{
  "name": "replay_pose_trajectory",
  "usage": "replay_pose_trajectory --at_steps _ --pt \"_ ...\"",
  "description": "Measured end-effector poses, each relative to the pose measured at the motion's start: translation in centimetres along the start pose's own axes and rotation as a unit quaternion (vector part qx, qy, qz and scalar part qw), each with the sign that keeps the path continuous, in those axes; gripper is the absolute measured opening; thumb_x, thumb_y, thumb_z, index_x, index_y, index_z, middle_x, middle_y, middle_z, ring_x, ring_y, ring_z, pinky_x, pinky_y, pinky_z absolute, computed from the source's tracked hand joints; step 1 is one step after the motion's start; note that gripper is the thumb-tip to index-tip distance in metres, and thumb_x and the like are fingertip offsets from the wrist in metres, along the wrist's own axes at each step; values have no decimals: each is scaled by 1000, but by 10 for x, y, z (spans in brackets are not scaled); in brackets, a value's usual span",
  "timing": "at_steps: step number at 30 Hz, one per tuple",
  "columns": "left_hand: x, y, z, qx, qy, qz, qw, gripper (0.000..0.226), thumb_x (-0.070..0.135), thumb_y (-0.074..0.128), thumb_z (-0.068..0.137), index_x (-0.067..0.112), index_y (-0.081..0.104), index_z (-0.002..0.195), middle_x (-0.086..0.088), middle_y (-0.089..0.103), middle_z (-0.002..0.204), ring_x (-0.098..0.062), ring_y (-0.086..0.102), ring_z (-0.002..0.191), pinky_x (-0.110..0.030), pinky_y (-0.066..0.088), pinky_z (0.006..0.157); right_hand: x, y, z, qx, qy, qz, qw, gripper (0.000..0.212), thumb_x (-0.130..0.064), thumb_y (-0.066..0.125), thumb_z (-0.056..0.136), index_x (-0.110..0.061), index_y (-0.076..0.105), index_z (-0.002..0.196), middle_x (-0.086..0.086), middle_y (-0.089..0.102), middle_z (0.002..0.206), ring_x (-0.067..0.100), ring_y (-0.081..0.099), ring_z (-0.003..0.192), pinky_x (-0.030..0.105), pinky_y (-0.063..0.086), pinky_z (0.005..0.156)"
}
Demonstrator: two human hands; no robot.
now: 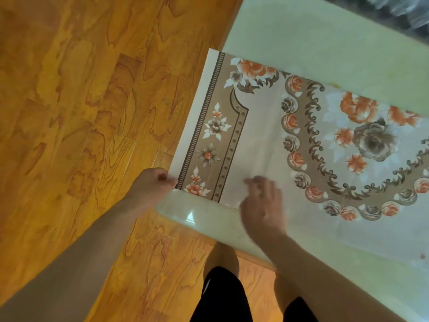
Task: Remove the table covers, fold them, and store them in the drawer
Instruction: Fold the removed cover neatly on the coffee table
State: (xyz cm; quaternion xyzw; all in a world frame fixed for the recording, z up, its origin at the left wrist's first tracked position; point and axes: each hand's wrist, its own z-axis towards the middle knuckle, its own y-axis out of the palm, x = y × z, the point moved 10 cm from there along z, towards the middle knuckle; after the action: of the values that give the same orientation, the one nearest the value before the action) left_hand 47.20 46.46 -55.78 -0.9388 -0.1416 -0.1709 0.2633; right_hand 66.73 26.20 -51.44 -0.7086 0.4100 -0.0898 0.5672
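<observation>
A floral table cover (262, 135), cream with brown borders and orange and grey roses, lies across the pale glossy table (325, 43). Its left end overhangs the table's left edge. My left hand (152, 182) pinches the cover's near left corner just off the table's edge. My right hand (263, 205) lies on the cover near the table's front edge, fingers spread and blurred. No drawer is in view.
Orange-brown wooden floor (81, 112) fills the left half of the view. My legs in black shorts (222, 296) stand at the table's rounded near corner (176, 210). Something dark and shiny (399, 12) sits at the table's far right.
</observation>
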Motion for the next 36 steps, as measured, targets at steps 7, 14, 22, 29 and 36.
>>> replay_pose_trajectory --at_steps 7,14,22,29,36 --pt "-32 10 1 -19 -56 -99 993 14 33 73 92 19 76 90 1 76 95 -21 70 94 -33 51 78 -84 65 -20 -116 -93 -60 987 70 -16 59 80 -8 39 146 10 43 134 31 45 115 44 45 96" --pt "-45 4 12 0 -69 -112 991 21 34 82 85 22 75 100 -1 68 122 -21 61 115 -36 48 97 -82 70 -34 -131 -139 -77 979 72 -14 57 81 -2 36 150 15 41 144 36 40 131 48 40 109" --pt "-29 2 9 -6 -17 -139 990 9 18 81 86 15 74 82 19 70 79 -9 64 81 -24 47 71 -76 68 -33 -123 -131 -81 980 67 -14 49 83 -3 39 149 15 42 147 35 38 136 48 33 116" --pt "-32 4 1 -43 -11 -173 984 12 25 72 94 15 78 95 1 74 102 -17 69 97 -29 52 85 -76 77 -33 -135 -160 -84 974 73 -11 47 84 -3 28 155 18 28 159 38 21 149 51 21 122" --pt "-25 5 -11 132 0 -69 989 15 30 72 93 18 67 86 -3 68 91 -18 63 76 -28 43 59 -83 103 -36 -141 -217 -159 953 72 -41 31 105 -7 -3 159 10 -15 167 28 -17 153 49 3 125"
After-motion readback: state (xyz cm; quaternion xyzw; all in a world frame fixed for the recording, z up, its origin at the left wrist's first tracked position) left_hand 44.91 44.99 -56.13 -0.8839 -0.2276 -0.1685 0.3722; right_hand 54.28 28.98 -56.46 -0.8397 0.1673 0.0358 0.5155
